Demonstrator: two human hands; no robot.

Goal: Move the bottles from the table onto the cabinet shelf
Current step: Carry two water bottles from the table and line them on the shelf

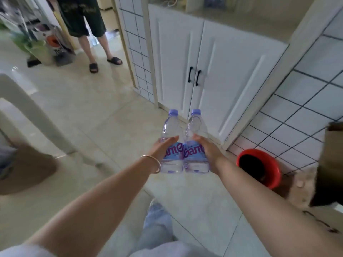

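**Two bottles held out before the cabinet**

Two clear bottles with purple caps are held upright and side by side, their labels touching. The left bottle (171, 143) is grasped by the left hand (163, 148), which is wrapped around its label from the outer side, the thumb laid across the front just above the label. A thin bangle (153, 163) is worn on the left wrist. The right bottle (196, 143) is grasped in the same way by the right hand (204, 147), closed around the label from the other side. Both arms are stretched forward, and the bottles are carried in the air above the pale floor (111, 127), resting on nothing.

Beyond the hands, a white cabinet (204, 62) with two closed doors and a pair of black handles (194, 76) is seen. A shelf (241, 21) is formed above the doors; what stands on it is too blurred to be told. To the right of the right hand, a red bucket (259, 167) is set on the floor against a white tiled wall (306, 108), and part of a cardboard box (330, 164) is seen at the frame's edge beyond it. Far ahead of the left hand, the legs of a second person (92, 34) in dark shorts and black sandals are seen. To the left of the left hand, a pale chair (27, 108) is partly in view.
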